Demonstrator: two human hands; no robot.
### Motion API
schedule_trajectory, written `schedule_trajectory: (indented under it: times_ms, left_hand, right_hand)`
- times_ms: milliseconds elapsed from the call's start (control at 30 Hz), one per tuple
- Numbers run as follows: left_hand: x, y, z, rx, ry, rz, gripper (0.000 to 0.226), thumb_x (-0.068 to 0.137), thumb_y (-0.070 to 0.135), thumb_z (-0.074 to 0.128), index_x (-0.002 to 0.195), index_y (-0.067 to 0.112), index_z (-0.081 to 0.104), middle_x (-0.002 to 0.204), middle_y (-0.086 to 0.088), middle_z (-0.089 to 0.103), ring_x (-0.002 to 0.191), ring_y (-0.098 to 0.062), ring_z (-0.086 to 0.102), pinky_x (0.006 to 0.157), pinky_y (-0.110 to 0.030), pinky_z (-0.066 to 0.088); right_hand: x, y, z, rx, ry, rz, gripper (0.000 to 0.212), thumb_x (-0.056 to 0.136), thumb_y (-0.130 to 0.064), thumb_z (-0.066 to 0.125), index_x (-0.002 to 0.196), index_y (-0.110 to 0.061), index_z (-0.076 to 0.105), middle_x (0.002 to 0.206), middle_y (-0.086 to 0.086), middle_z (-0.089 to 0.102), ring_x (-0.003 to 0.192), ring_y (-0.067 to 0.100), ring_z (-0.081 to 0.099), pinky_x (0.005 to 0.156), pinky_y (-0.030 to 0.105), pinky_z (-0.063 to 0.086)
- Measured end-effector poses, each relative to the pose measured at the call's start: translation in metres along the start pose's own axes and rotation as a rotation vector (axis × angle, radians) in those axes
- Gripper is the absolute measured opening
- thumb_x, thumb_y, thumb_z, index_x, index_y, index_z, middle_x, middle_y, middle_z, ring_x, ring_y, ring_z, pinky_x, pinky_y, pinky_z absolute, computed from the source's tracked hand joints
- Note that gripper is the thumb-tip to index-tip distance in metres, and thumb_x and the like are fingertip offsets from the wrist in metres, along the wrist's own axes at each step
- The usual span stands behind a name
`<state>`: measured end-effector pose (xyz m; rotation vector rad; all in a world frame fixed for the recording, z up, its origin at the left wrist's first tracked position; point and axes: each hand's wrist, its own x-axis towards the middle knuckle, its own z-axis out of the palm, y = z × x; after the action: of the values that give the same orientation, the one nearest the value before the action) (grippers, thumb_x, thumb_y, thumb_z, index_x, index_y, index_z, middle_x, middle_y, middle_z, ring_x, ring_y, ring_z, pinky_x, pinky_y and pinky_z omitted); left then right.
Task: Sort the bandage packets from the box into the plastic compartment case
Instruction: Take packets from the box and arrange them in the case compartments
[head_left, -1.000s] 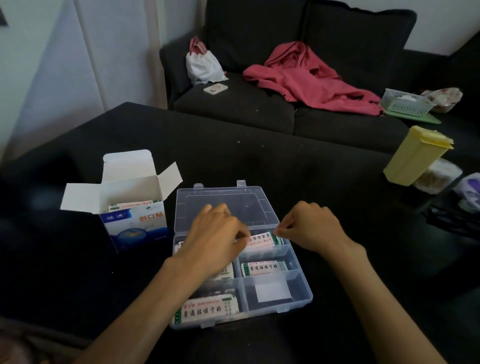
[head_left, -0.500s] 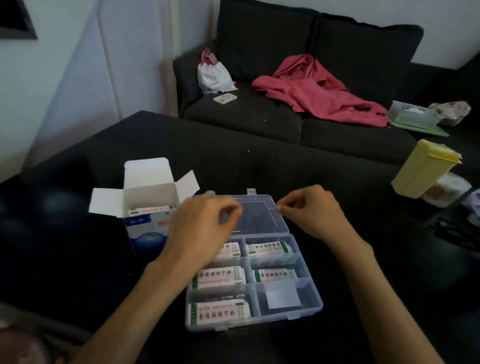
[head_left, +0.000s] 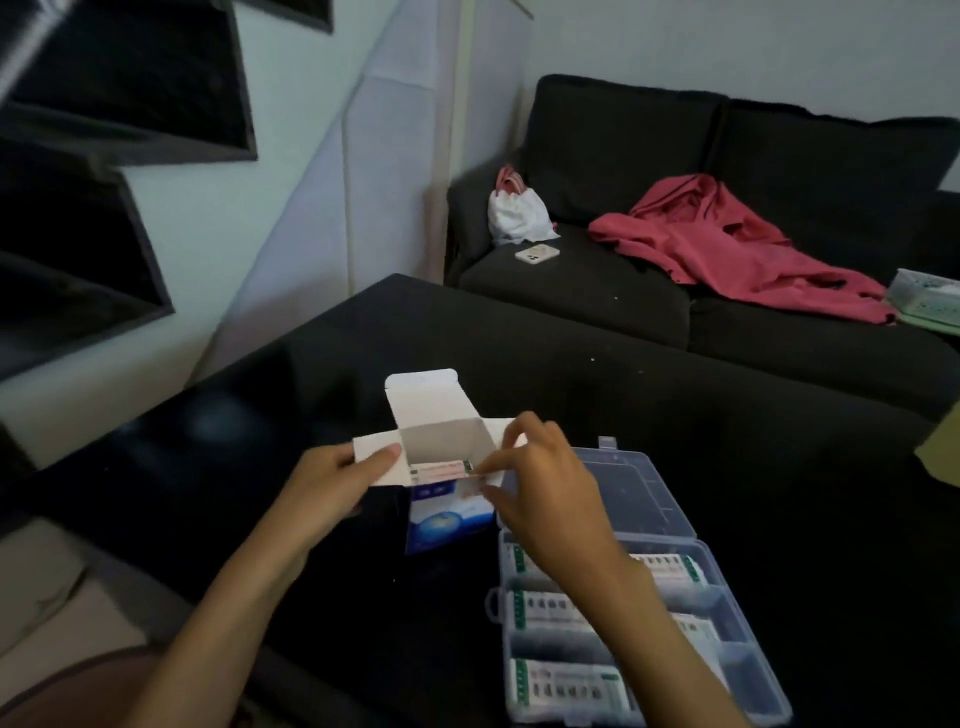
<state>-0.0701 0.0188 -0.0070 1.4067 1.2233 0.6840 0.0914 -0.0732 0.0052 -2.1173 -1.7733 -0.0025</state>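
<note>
Steadying the box (head_left: 448, 512) on the desk (head_left: 675, 441), the left hand (head_left: 332, 486) was clamped on its side flap, thumb on top. A packet (head_left: 441, 472) at the box mouth was pinched by the right hand (head_left: 540, 493). The case (head_left: 691, 551) lay open just beside the box, several compartments already filled. Neighbouring packets could be dragged out and spilled if the pull were careless, or the light box tipped if the flap were released
</note>
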Motion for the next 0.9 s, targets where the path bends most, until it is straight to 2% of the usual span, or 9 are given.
schedule_trajectory:
  times_ms: [33,133,267,333,433,500,600,733,900]
  left_hand:
    - [0.000,0.001,0.002,-0.035,-0.014,0.022,0.009,0.089,0.024,0.062,0.094,0.023,0.070,0.088,0.005,0.070,0.095,-0.016,0.064,0.081,-0.033,0.050]
    - [0.001,-0.001,0.006,0.012,0.067,0.199,0.010,0.086,0.023,0.065,0.078,0.026,0.071,0.080,0.005,0.073,0.085,-0.017,0.069,0.083,-0.043,0.055]
    - [-0.010,0.002,0.009,0.068,0.189,0.439,0.010,0.082,0.030,0.064,0.086,0.029,0.073,0.077,0.010,0.073,0.081,-0.013,0.069,0.077,-0.041,0.056]
    - [-0.009,0.002,0.008,0.094,0.203,0.420,0.009,0.084,0.024,0.067,0.081,0.029,0.074,0.075,0.010,0.072,0.079,-0.014,0.069,0.078,-0.044,0.055]
    - [-0.003,-0.001,-0.001,0.079,0.149,0.305,0.020,0.073,0.027,0.071,0.079,0.046,0.071,0.082,0.015,0.072,0.084,-0.011,0.068,0.084,-0.043,0.054]
    - [-0.002,-0.001,-0.004,0.061,0.102,0.261,0.026,0.060,0.032,0.062,0.079,0.050,0.068,0.088,0.019,0.071,0.088,-0.007,0.066,0.087,-0.041,0.053]
    - [0.000,-0.003,-0.001,0.081,0.099,0.301,0.025,0.062,0.042,0.062,0.084,0.049,0.068,0.091,0.021,0.070,0.091,-0.006,0.065,0.088,-0.040,0.052]
    - [0.007,-0.008,0.003,0.134,0.226,0.378,0.018,0.078,0.044,0.071,0.089,0.030,0.076,0.091,0.016,0.071,0.098,-0.010,0.065,0.088,-0.037,0.050]
    - [0.014,-0.007,0.004,0.140,0.249,0.344,0.017,0.079,0.044,0.069,0.088,0.032,0.076,0.093,0.014,0.073,0.097,-0.009,0.065,0.088,-0.034,0.050]
  right_hand:
    - [0.000,0.000,-0.001,0.012,-0.012,0.019,0.031,0.086,-0.036,0.063,0.117,-0.031,0.064,0.122,-0.010,0.042,0.113,0.007,0.037,0.088,0.018,0.040]
    - [-0.001,0.003,-0.011,0.059,-0.110,-0.004,0.026,0.087,-0.026,0.064,0.113,-0.028,0.066,0.120,-0.011,0.042,0.111,0.003,0.037,0.091,0.020,0.043]
    - [-0.002,0.014,-0.023,0.132,-0.198,0.050,0.041,0.086,0.002,0.048,0.100,-0.029,0.071,0.120,-0.004,0.054,0.100,0.011,0.053,0.083,0.030,0.049]
    - [-0.003,0.016,-0.021,0.110,-0.160,0.079,0.036,0.088,-0.003,0.049,0.104,-0.029,0.070,0.122,-0.001,0.057,0.099,0.014,0.057,0.080,0.029,0.052]
    - [-0.004,0.016,-0.013,0.120,-0.074,0.100,0.027,0.092,-0.013,0.052,0.108,-0.028,0.068,0.117,-0.002,0.061,0.101,0.015,0.059,0.083,0.030,0.053]
    - [-0.004,0.013,-0.012,0.159,-0.029,0.072,0.023,0.092,-0.019,0.055,0.110,-0.028,0.067,0.109,-0.004,0.064,0.090,0.006,0.059,0.075,0.020,0.050]
    - [-0.001,0.003,-0.008,0.164,0.005,0.015,0.022,0.091,-0.027,0.058,0.111,-0.026,0.068,0.101,-0.007,0.067,0.079,0.001,0.056,0.068,0.012,0.045]
    - [0.012,-0.015,0.001,0.071,0.013,-0.100,0.023,0.092,-0.025,0.058,0.112,-0.026,0.067,0.108,-0.004,0.068,0.092,0.009,0.062,0.080,0.024,0.052]
    - [0.042,-0.026,0.009,-0.201,-0.145,-0.236,0.035,0.093,-0.025,0.055,0.127,-0.033,0.054,0.118,0.003,0.064,0.103,0.025,0.062,0.088,0.035,0.049]
